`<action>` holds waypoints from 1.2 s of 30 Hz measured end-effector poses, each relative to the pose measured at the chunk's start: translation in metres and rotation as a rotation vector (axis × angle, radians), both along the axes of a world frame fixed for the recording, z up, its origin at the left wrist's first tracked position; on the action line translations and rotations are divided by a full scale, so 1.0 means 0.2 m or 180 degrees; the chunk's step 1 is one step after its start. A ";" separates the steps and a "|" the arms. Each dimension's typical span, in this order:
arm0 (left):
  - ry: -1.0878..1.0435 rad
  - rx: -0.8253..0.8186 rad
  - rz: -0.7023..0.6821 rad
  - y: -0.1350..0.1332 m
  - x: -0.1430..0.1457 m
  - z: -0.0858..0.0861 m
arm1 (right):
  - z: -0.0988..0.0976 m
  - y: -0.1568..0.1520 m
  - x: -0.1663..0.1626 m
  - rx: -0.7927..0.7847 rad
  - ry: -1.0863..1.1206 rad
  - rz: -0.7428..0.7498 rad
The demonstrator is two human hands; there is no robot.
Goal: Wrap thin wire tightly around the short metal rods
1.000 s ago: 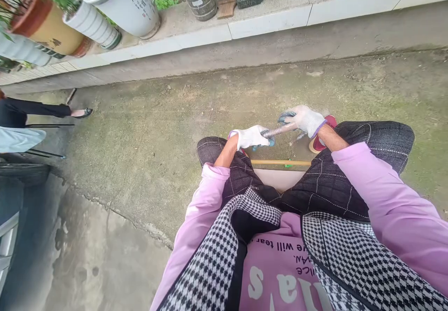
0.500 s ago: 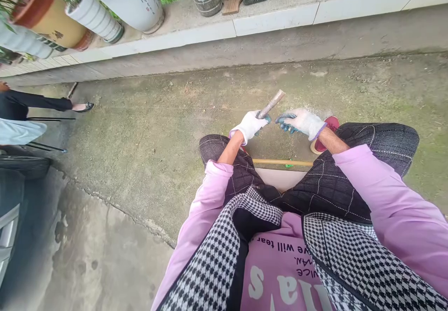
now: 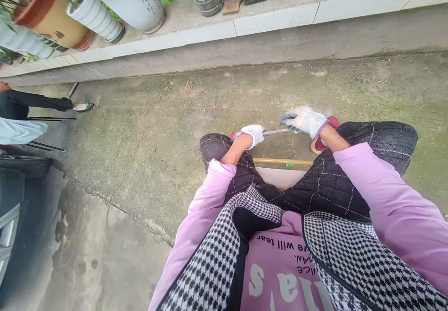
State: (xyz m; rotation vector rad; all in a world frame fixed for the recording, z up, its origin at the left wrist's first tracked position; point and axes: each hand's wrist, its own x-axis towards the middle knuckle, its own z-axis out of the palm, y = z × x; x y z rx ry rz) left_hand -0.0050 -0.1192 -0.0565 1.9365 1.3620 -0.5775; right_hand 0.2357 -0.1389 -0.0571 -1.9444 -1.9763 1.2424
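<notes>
My left hand [image 3: 255, 135], in a white knit glove with a blue-grey palm, is closed round one end of a short brownish-grey stick [image 3: 275, 132]. The stick lies nearly level between both hands, and its surface looks rough or ridged. At its other end is my right hand [image 3: 303, 119], gloved the same way, with its fingers bent and pinched over the tip. Those fingertips partly cover the stick's end. Both hands are held over the ground in front of my spread knees.
A yellowish rod [image 3: 283, 161] crosses between my knees, with a small green bit [image 3: 289, 165] beside it. Potted plants [image 3: 126, 3] line a tiled ledge [image 3: 196, 34] ahead. To the left are a seated person's leg [image 3: 45, 101] and a car wheel [image 3: 9, 236].
The stick has swung from pointing up and away to nearly level, its far end now at my right hand. My left hand has turned and dropped slightly nearer my knee; my right hand has barely shifted.
</notes>
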 end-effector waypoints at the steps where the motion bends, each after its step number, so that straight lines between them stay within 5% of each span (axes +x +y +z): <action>1: 0.0088 0.0151 0.0052 0.02 0.00 -0.01 | 0.01 -0.01 -0.01 -0.0071 0.0124 -0.0050; 7: -0.0456 0.0692 0.0693 0.09 -0.03 0.04 | 0.07 -0.05 -0.06 -0.0460 0.0688 -0.0571; 13: -0.1880 -0.0237 0.1642 0.03 0.00 0.09 | 0.06 -0.03 -0.05 -0.0445 0.0696 -0.0616; 19: -0.1615 -0.1313 0.0850 -0.06 -0.02 0.16 | -0.01 0.02 0.00 -0.0105 0.0306 -0.0133; 25: -0.0242 -0.0221 -0.0027 -0.05 0.01 0.07 | 0.00 0.00 -0.01 0.0057 0.0042 0.0183; 31: -0.0097 0.0385 0.0301 0.06 -0.02 0.03 | 0.04 -0.05 -0.08 -0.0215 0.0181 -0.0081; 36: -0.1335 0.0050 0.1400 0.06 0.00 0.10 | 0.07 -0.05 -0.08 -0.0378 0.0753 -0.0588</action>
